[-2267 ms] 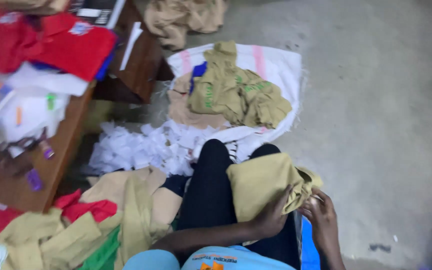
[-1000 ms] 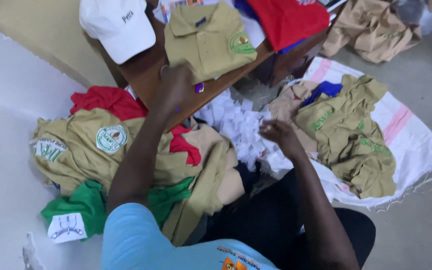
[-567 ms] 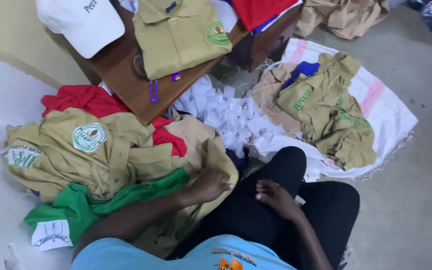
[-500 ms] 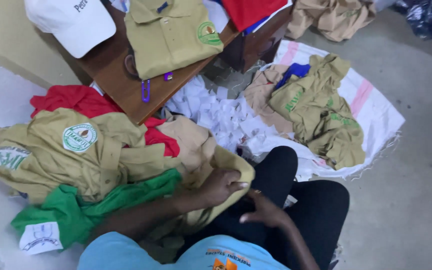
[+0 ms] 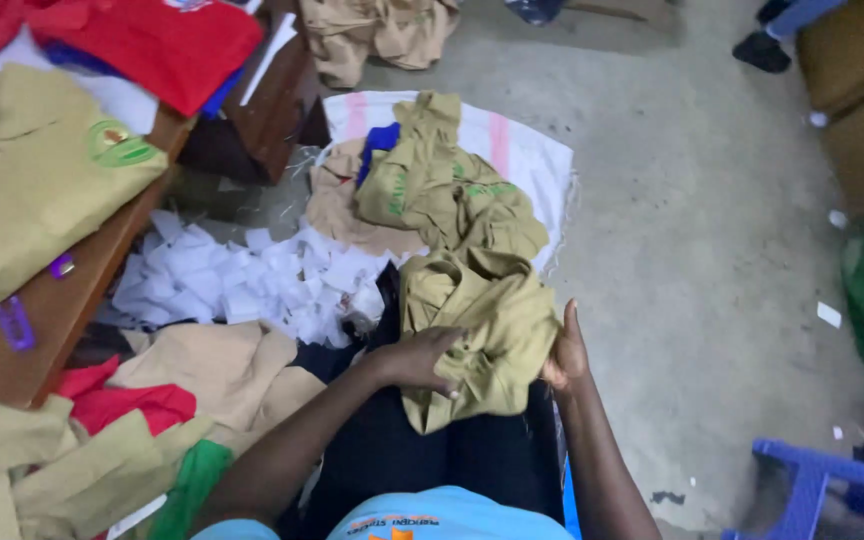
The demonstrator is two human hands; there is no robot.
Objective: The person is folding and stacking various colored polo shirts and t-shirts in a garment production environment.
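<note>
Head view: khaki shirt (image 5: 482,330) bunched on my lap, near centre. Left hand (image 5: 417,358) lies flat on it; right hand (image 5: 564,358) grips its right edge. Soft, light, floppy; I'd hold by seams.

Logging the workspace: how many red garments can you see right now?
2. One red garment lies on the wooden table at top left; another red garment sits in the floor pile at lower left, partly under khaki cloth. More may be buried.
</note>
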